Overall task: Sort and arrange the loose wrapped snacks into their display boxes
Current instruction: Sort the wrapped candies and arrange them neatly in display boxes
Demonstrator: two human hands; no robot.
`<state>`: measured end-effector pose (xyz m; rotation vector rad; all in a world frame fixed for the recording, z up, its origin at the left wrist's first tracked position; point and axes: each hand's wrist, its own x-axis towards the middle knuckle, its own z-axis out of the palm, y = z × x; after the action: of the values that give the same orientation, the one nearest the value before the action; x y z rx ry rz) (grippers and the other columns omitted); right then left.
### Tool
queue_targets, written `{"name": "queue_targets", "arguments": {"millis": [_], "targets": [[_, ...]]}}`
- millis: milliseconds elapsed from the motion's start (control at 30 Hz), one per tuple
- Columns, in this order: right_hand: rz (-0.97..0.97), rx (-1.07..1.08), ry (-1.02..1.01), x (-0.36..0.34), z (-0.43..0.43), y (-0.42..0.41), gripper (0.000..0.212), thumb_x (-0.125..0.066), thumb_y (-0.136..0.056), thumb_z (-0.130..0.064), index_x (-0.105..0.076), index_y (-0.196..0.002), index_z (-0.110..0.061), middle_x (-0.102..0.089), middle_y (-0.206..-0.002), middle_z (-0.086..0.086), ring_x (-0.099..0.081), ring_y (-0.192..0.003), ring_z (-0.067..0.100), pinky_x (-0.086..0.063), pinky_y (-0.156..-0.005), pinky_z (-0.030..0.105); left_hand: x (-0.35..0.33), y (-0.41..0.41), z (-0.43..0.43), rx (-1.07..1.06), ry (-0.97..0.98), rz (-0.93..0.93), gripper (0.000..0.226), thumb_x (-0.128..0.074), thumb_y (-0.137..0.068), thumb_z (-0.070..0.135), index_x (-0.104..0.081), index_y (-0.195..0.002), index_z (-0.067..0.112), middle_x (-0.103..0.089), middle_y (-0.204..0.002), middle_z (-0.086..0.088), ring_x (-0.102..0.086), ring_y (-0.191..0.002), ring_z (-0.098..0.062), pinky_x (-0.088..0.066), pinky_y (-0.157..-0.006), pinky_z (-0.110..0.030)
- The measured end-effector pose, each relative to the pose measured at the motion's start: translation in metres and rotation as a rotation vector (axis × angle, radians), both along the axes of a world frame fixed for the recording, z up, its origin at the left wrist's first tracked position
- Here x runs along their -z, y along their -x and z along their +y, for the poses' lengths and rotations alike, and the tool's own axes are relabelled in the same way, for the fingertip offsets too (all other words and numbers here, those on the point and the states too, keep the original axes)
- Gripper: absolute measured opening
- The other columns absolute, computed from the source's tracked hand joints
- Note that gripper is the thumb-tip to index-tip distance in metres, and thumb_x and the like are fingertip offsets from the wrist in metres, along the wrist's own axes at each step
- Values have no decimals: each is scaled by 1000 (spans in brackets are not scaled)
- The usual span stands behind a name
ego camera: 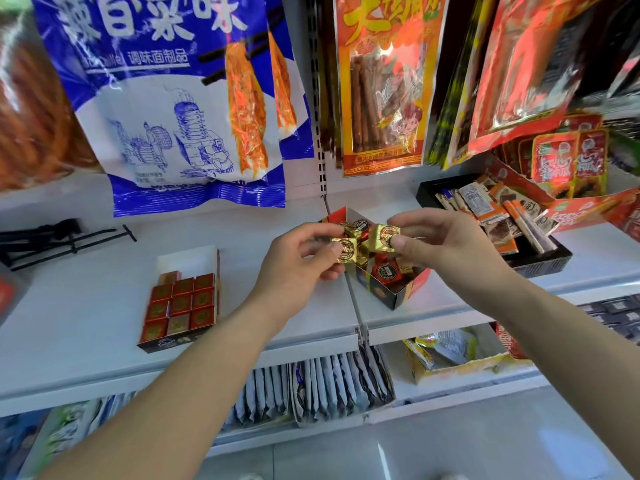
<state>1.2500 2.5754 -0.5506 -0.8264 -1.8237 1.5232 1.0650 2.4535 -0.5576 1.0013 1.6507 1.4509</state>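
Here the left hand [298,261] pinches a gold-wrapped square [344,250] between thumb and curled fingers. The right hand [446,244] pinches a second gold square [382,236] the same way. The two pieces sit close together, their round printed seals turned up toward the camera. Being square, they show no long axis.

Both are held just above an open black box [394,292] with a jumble of gold and red pieces inside. The box lies askew, its length running from far left to near right. To the left, well apart, a narrow box [207,258] runs lengthwise away from the person. Its near end is filled with red squares [181,303] in flat, tidy rows.

Both boxes rest on a white shelf [86,306] in a shop. A black tray [540,263] of wrapped bars sits to the right. A blue bag [156,109] and an orange bag [381,81] hang behind, and a lower shelf [450,393] holds upright packets.
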Motion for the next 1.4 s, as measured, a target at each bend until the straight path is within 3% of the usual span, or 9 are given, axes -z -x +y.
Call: {"name": "queue_targets", "arguments": {"millis": [100,267,467,600,800,967,1067,1200,1400], "targets": [[-1,-54,-5,2,-5,7,27,-76,-82,-7,-71,-108,-8,-76,-95,9,-74,-88,26,-61,-77,33,-2,-4,3,31,-16,-70,25,-60,-95,6,-71,-113,20,-72,-105,-11,-74,-86,-22,-59,-81,-31],[-11,-30,-17,0,-5,7,27,-78,-81,-10,-72,-108,-14,-75,-97,3,-74,-86,21,-59,-76,29,-7,-10,7,88,-13,-158,33,-53,-96,-1,-70,-118,18,-72,-110,-9,-73,-96,-24,-59,-86,-33],[-31,-98,74,0,-4,2,32,-73,-86,-10,-69,-117,-15,-77,-99,2,-73,-90,18,-61,-74,30,-8,-15,10,144,-10,-118,40,-51,-95,-6,-65,-126,15,-73,-113,-5,-72,-100,-20,-57,-89,-33],[-18,-55,79,-4,2,-5,29,-75,-84,-8,-70,-112,-14,-73,-96,5,-69,-77,13,-57,-69,24,-12,-18,18,213,14,-78,41,-50,-97,-2,-61,-130,20,-72,-117,-1,-71,-102,-18,-57,-88,-32],[-52,207,124,9,30,-24,18,-75,-84,-12,-71,-101,-12,-68,-86,9,-70,-86,22,-61,-82,35,0,-17,45,141,55,593,25,-60,-96,16,-71,-113,29,-68,-104,20,-61,-95,5,-47,-80,-11],[-65,274,177,24,39,-28,19,-77,-81,-15,-70,-98,-10,-65,-80,4,-68,-81,17,-59,-75,31,14,-39,77,225,163,808,16,-66,-88,35,-72,-104,36,-67,-102,16,-61,-95,-6,-54,-84,-37],[-59,259,198,28,40,-32,18,-76,-82,-15,-70,-98,-9,-64,-81,5,-67,-79,16,-59,-75,30,17,-43,84,236,230,901,30,-68,-77,57,-73,-100,39,-60,-99,13,-58,-92,-10,-52,-82,-40],[-79,236,209,31,42,-38,22,-76,-83,-16,-70,-102,-7,-67,-86,8,-67,-80,14,-59,-73,27,13,-41,87,284,302,965,61,-51,-60,80,-73,-103,42,-57,-102,13,-56,-96,-10,-52,-81,-41],[-71,200,242,28,44,-41,23,-75,-85,-16,-70,-107,-11,-71,-104,19,-71,-87,23,-59,-78,33,13,-41,88,263,272,920,28,-72,-75,55,-75,-95,35,-56,-98,9,-55,-90,-10,-53,-79,-39]]}}
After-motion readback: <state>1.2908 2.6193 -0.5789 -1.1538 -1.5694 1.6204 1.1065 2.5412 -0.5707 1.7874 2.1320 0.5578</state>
